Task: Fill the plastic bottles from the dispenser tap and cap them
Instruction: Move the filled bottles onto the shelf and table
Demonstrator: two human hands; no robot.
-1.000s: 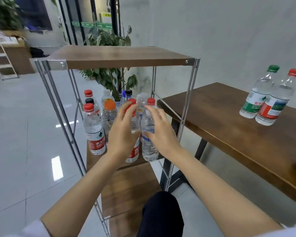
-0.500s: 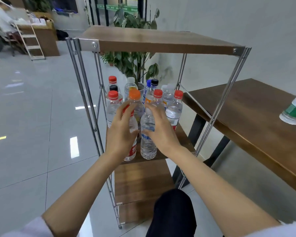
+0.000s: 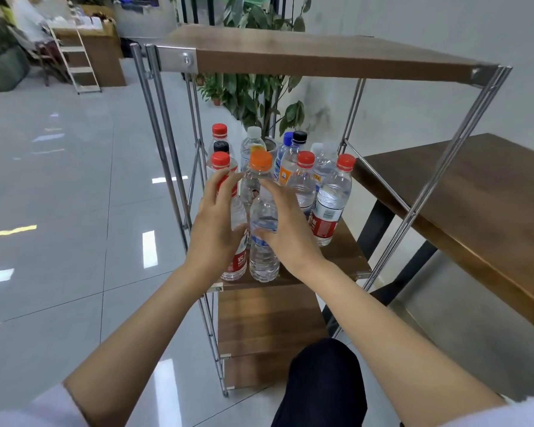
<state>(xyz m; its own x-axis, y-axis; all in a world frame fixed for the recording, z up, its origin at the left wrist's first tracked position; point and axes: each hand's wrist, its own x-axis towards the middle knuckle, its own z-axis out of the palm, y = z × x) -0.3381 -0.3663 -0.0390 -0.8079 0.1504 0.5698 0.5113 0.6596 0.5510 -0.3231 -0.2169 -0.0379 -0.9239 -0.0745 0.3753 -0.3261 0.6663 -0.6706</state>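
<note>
Several capped plastic bottles stand on the middle board (image 3: 342,257) of a metal-framed shelf. At its front edge, my left hand (image 3: 216,220) wraps a red-labelled bottle (image 3: 238,263), whose red cap shows between my fingers. My right hand (image 3: 287,226) holds a clear blue-labelled bottle (image 3: 262,251) beside it, thumb in front and fingers over its top. Both bottles rest on the board. Just behind my fingertips stands an orange-capped bottle (image 3: 260,161), and a red-capped bottle (image 3: 333,198) is to the right. No dispenser tap is in view.
The shelf's top board (image 3: 321,57) hangs over the bottles, with slanted steel legs at each corner. A lower board (image 3: 265,322) lies beneath. A brown table (image 3: 475,195) stands to the right, a potted plant (image 3: 259,97) behind, and my dark knee (image 3: 324,383) below.
My view has swung left and closer to the shelf, so the two bottles on the table have left the frame. Both hands stay at the two front bottles.
</note>
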